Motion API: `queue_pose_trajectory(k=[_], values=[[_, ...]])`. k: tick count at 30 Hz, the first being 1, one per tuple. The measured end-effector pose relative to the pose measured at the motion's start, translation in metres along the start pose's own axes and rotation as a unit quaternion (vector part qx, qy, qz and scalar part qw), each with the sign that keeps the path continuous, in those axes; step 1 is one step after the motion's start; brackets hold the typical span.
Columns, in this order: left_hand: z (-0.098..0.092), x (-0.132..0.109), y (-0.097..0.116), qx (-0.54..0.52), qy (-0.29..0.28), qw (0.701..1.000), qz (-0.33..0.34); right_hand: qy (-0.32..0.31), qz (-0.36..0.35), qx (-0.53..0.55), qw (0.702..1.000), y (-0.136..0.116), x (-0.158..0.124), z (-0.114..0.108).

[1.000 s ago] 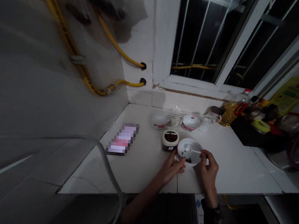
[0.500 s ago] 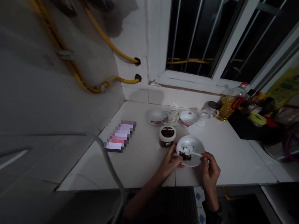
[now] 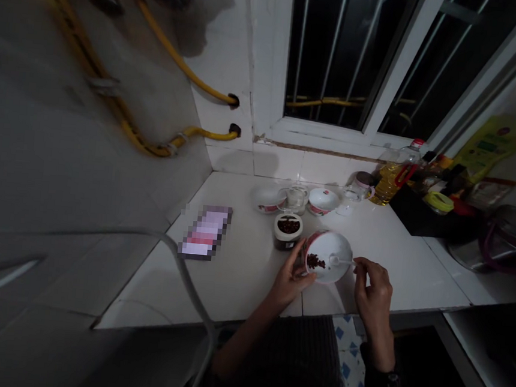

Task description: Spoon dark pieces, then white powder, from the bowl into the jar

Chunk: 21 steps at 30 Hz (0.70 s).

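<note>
- Left hand's grip [image 3: 290, 280] is pinching the tilted bowl [image 3: 331, 248] at eight o'clock, over the table [image 3: 240, 288].
- Right hand's grip [image 3: 374, 285], at three, is pinching a spoon [image 3: 343, 262].
- Dark bits [image 3: 315, 262], maybe beans in this gloom, are lying inside at nine.

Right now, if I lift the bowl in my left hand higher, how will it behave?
The bowl is probably stiff, its rim evenly round. Its smooth, glossy wall may feel slippery. The loose dark bits inside could slide if it tilts.
</note>
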<state>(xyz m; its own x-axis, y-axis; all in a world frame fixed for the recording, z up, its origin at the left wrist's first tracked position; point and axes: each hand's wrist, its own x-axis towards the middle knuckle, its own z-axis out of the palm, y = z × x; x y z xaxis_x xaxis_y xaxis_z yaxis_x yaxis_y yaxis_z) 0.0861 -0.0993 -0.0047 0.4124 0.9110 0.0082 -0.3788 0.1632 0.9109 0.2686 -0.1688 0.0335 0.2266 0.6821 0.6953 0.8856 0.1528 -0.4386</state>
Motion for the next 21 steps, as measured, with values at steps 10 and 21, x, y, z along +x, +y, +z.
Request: queue_pose_trajectory(k=[10,21], values=[[0.003,0.002,-0.012,-0.003,0.05,0.999,-0.009,-0.089,0.24,0.213,0.943,-0.015,-0.007,0.027],[0.0,0.011,-0.001,-0.009,0.023,0.994,-0.103,-0.05,0.322,0.323,0.888,-0.01,0.0,0.02]])
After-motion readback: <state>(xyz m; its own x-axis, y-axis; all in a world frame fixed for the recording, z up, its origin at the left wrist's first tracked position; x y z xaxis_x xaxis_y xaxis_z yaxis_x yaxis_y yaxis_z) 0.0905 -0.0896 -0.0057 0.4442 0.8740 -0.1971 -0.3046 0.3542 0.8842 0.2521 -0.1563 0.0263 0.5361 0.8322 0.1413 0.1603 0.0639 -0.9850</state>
